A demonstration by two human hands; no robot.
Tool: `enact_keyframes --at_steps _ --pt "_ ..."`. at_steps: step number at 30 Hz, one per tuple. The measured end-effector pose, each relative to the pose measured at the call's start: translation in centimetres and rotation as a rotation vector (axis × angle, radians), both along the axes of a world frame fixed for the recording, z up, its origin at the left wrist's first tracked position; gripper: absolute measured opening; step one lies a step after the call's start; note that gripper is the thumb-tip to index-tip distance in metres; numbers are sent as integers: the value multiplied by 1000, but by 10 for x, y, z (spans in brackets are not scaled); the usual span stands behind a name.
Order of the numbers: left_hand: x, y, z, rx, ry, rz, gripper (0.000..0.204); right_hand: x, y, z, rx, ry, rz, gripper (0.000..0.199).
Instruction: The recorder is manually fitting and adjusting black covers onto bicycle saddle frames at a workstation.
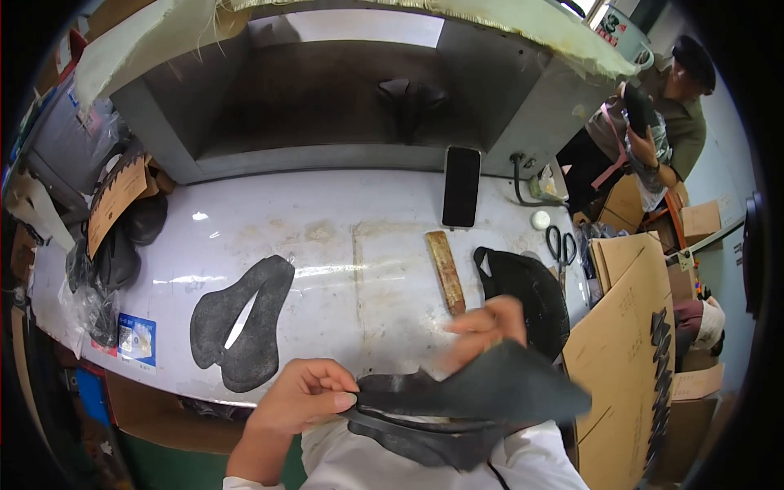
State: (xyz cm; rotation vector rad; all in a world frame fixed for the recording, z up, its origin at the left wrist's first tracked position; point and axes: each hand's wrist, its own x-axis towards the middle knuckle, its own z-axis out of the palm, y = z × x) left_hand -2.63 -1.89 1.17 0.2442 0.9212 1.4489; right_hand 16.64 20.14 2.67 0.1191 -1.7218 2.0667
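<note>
A black bicycle saddle cover (490,384), thin and flexible, is held above the table's near edge, its narrow end to the left. That end is pinched between the thumb and fingers of my left hand (304,396). At the cover's far edge is my right hand (490,327), smeared by motion, so its grip does not show clearly. A dark saddle-shaped pad (273,322) with a long slot lies on the table at left. Close beyond my right hand rest a worn, brownish flat bar (445,269) and a black saddle piece (535,302) with a hole at one end.
A grey metal cabinet (523,98) with dark pieces inside stands behind the white table (269,204). A phone (462,188), scissors (563,245) and a round white lid (540,220) lie along the right. Cardboard (616,327) borders that side. A co-worker (678,114) holds a wrapped dark piece.
</note>
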Motion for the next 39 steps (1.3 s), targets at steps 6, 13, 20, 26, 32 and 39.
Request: enact_keyframes --at_steps 6,13,20,26,32,39 --pt "19 6 -18 5 -220 0 13 -20 -52 -56 341 346 -502 37" --pt "25 8 -12 74 -247 130 13 -14 -33 -42 663 229 -77 28" --pt "41 13 -13 94 -262 77 13 -12 -36 -64 631 159 -283 25" --pt "46 8 -4 36 -201 80 14 1 -44 -81 452 266 -145 36" --pt "44 6 0 69 -106 121 14 21 -35 -116 326 141 142 34" --pt "47 4 -1 14 25 29 14 -15 -44 -78 442 415 -321 32"
